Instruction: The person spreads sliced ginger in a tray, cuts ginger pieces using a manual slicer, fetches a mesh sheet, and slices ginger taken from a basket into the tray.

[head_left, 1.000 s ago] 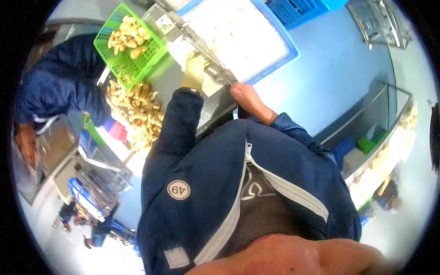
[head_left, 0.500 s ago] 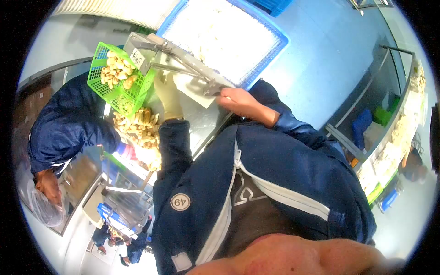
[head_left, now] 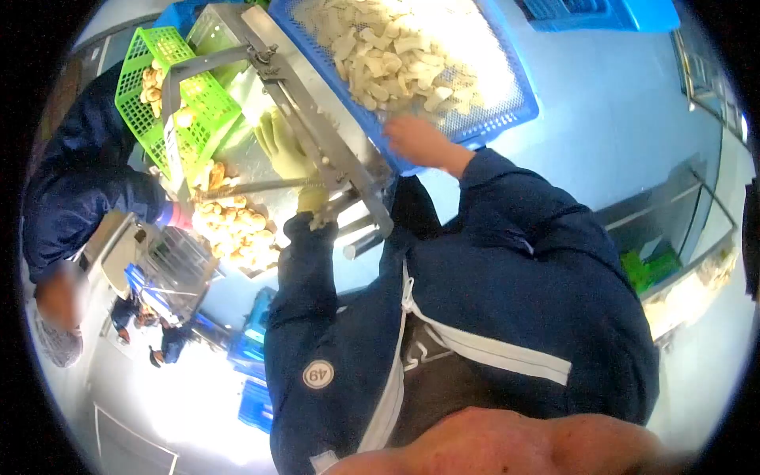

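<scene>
My left hand [head_left: 282, 150], in a pale yellow glove, has its fingers stretched out over the metal work surface, beside a metal frame device [head_left: 305, 119] with long bars. Nothing shows in its fingers. Bare and loosely bent, my right hand [head_left: 418, 143] is at the near rim of a blue mesh basket [head_left: 518, 115], holding nothing visible. Pale cut pieces [head_left: 396, 67] lie in that basket. Left of the device, a green basket [head_left: 142, 107] contains light brown pieces [head_left: 153, 83]. More brown pieces [head_left: 231, 229] are piled below the green basket.
At the left, another person's dark sleeve [head_left: 91, 194] reaches toward the brown pile. Another blue basket [head_left: 602, 14] stands at the upper right. Metal racks and more people appear farther off at the lower left.
My right hand has let go of the device's end and moved to the blue basket's rim. A metal bar now shows across the green basket. The view has shifted.
</scene>
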Demonstrator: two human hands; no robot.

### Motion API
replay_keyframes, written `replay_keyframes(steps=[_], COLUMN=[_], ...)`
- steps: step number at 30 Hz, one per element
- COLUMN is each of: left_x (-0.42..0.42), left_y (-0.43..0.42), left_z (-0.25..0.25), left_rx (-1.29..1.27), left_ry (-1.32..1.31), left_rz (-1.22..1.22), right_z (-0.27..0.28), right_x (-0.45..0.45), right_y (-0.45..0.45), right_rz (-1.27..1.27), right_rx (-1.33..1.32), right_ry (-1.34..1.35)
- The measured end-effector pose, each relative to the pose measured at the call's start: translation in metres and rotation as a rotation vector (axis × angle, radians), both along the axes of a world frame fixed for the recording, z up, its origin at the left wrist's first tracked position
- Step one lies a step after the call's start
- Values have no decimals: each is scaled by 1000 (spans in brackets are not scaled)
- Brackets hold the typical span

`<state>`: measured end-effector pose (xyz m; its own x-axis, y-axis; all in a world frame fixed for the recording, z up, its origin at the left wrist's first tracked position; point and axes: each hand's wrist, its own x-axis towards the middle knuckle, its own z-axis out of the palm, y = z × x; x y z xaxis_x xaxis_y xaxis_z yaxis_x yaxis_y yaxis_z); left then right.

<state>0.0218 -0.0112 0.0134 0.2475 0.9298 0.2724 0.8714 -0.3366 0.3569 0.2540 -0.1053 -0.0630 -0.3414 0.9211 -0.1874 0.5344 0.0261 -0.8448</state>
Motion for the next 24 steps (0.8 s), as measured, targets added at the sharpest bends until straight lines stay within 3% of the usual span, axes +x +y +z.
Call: replay_keyframes(steps=[3,7,14,18,24], left_x=[3,-4,-15,6,8], left_y=[1,-4,-1,11,12], left_z=[0,-5,-13,6,4], left_rx=[32,-20,2,55,26], left_ry=[0,58,123,113,66], left_rz=[21,107,100,90,103], right_z=[-42,-74,-82,-98,-78], right_x=[-15,-32,-17,-16,-9], right_y=[8,16,103,175,234], right_rz=[167,183,276,136,-121], right_rx=[246,390,319,557,464], right_ry=[-214,-412,-488,-460,-535])
